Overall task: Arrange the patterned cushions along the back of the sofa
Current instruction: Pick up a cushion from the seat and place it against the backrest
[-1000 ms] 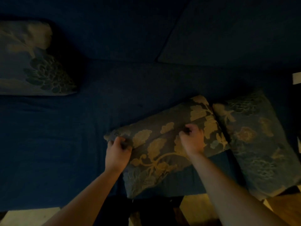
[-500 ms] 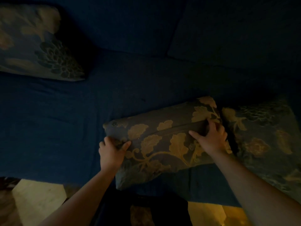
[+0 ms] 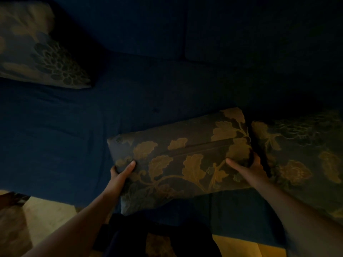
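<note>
The middle cushion (image 3: 181, 160) now has a hand on each short end, where a second ago both hands pressed on its top face — this looks like a lift toward the sofa back (image 3: 185, 25). Its long axis runs left to right, right end tilted farther back. The left hand (image 3: 120, 171) and right hand (image 3: 248, 166) both curl shut around it. Just right lies a second cushion (image 3: 300, 154); far left, a third (image 3: 37, 52) already leans back.
</note>
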